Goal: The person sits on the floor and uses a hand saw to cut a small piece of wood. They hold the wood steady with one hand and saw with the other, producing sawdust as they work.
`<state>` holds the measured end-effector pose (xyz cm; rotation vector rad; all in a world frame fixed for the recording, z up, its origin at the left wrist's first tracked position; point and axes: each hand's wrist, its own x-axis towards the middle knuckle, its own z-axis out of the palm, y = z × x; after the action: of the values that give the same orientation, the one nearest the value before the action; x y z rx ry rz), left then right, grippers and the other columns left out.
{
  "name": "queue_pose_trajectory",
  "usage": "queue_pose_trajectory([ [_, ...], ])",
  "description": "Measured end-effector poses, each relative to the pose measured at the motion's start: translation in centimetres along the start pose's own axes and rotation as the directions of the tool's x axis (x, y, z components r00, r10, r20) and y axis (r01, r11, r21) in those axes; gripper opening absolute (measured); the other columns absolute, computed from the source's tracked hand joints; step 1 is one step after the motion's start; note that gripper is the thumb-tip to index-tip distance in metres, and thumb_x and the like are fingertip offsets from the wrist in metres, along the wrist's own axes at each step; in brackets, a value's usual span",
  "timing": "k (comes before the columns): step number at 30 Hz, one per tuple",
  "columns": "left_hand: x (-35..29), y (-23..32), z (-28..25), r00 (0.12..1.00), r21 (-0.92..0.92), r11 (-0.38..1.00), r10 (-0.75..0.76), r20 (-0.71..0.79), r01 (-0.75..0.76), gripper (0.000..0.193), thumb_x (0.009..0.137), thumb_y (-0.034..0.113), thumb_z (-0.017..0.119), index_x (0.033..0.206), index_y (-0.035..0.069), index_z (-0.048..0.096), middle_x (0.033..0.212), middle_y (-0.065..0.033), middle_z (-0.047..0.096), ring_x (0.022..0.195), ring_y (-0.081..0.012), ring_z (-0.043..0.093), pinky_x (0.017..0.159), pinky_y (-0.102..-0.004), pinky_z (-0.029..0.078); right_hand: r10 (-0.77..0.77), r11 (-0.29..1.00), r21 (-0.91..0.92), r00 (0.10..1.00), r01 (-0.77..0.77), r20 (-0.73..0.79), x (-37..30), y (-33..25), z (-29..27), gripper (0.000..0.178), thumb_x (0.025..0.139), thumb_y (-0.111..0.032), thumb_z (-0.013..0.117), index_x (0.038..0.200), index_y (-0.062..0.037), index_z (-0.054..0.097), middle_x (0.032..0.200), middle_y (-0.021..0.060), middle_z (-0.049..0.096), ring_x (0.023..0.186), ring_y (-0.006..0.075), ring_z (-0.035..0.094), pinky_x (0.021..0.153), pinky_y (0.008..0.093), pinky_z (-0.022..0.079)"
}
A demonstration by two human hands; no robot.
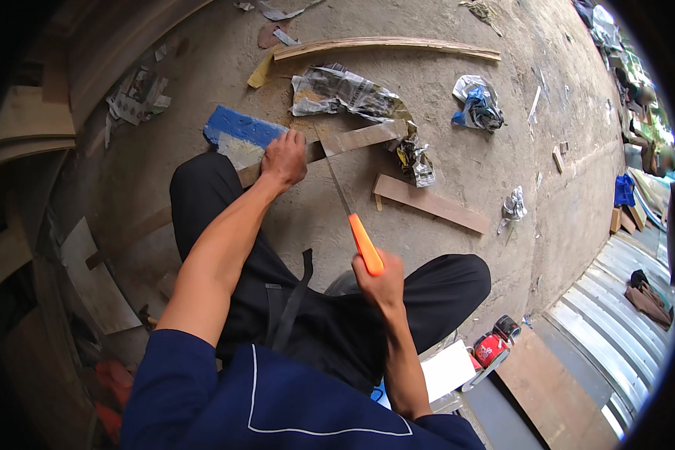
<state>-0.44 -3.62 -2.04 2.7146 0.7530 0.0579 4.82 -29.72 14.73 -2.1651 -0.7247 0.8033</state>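
Note:
My right hand (382, 283) is closed round the orange handle of a handsaw (364, 241). Its thin blade runs forward and slightly left, crossing a narrow wooden strip (364, 139). Left of the blade, my left hand (285, 160) presses on that strip with its fingers curled over it. Beneath or beside the strip lies a block with worn blue paint (247, 129), near my left knee; the hand hides where the two meet. Crumpled newspaper (345, 91) lies just beyond the strip, with sawdust scattered near its left end.
A flat board (431, 204) lies to the right, and a long strip (386, 46) farther ahead. Crumpled plastic (478, 103) sits on the concrete floor. At lower right are a red power tool (491, 349), a brown panel (551, 390) and corrugated metal (615, 300). Boards (97, 277) stand at left.

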Motion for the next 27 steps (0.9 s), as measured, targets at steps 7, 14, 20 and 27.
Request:
queue_pose_trajectory([
  [7,0.0,0.4,1.3,1.0,-0.003,1.0,0.0,-0.029,0.0,0.033,0.064,0.006,0.065,0.093,0.002,0.051,0.094,-0.015,0.055,0.092,-0.032,0.059,0.074,-0.0415,0.049,-0.053,0.998,-0.014,0.998,0.053,-0.036,6.6,0.5,2.9,0.026,0.078,-0.021,0.063,0.069,0.0027,0.059,0.062,0.023,0.056,0.055,0.0384,0.057,0.054,0.0416,0.045],
  [14,0.0,-0.3,0.8,0.999,0.032,0.999,0.037,-0.016,-0.037,0.031,0.066,0.006,0.064,0.094,0.002,0.052,0.094,-0.0146,0.055,0.093,-0.031,0.058,0.074,-0.0407,0.049,0.029,0.998,0.065,0.999,-0.027,-0.03,3.6,0.2,2.1,0.028,0.078,-0.021,0.064,0.068,0.0036,0.058,0.059,0.0218,0.055,0.051,0.0354,0.057,0.053,0.0402,0.044],
  [20,0.6,0.6,0.2,0.999,-0.016,0.999,-0.03,0.023,0.03,0.031,0.067,0.006,0.063,0.096,0.001,0.053,0.097,-0.0152,0.056,0.094,-0.0314,0.058,0.075,-0.041,0.048,-0.038,0.999,-0.002,0.997,0.038,-0.063,6.5,0.3,2.9,0.023,0.078,-0.019,0.063,0.07,0.0021,0.06,0.06,0.0213,0.056,0.053,0.0346,0.059,0.053,0.0393,0.044],
  [27,-0.6,0.7,0.8,1.0,-0.005,1.0,-0.008,-0.001,0.008,0.032,0.066,0.005,0.063,0.096,0.002,0.053,0.096,-0.0148,0.056,0.092,-0.0304,0.059,0.075,-0.0406,0.049,0.014,0.999,0.04,1.0,-0.015,0.021,2.5,1.7,1.2,0.019,0.078,-0.015,0.064,0.071,0.0019,0.059,0.058,0.0187,0.055,0.05,0.0295,0.057,0.052,0.0374,0.044],
])
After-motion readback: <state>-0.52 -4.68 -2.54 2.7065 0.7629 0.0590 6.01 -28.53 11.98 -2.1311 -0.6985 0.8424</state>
